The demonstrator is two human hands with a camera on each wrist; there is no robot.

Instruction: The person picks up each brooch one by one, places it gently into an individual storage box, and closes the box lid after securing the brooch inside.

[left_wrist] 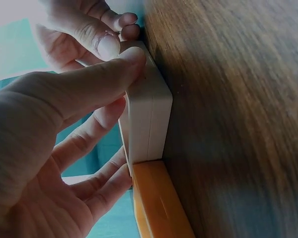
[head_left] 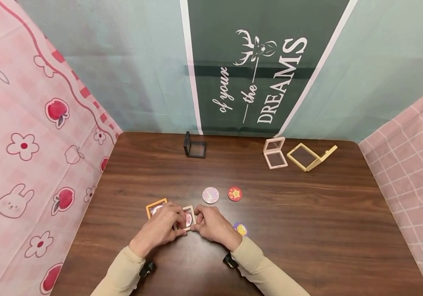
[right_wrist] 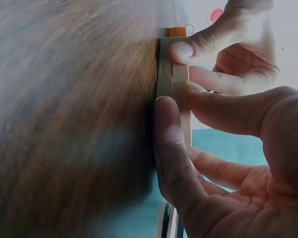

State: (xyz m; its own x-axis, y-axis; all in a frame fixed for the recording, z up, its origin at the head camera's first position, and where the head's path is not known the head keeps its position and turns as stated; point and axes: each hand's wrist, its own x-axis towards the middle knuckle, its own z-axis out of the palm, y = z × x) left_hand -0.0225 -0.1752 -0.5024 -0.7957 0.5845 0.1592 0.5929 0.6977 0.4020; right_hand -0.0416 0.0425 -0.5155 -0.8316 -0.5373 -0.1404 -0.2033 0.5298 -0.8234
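Observation:
Both hands meet at the near middle of the brown table (head_left: 289, 230) on a small closed cream square frame case (head_left: 188, 218) with a pink round badge inside. My left hand (head_left: 161, 227) pinches its left side, thumb on the edge (left_wrist: 151, 124). My right hand (head_left: 211, 224) grips its right side, with the thumb pressed along the cream case's edge (right_wrist: 171, 82). An orange frame case (head_left: 156, 206) lies flat just left of it, touching it (left_wrist: 159, 203).
Loose round badges lie nearby: a pale pink one (head_left: 210, 195), a red one (head_left: 235, 193), a purple-yellow one (head_left: 240, 229) by my right wrist. At the back stand an open black case (head_left: 195, 147), an open pink case (head_left: 275, 153) and an open yellow case (head_left: 307, 157). Cloth walls surround the table.

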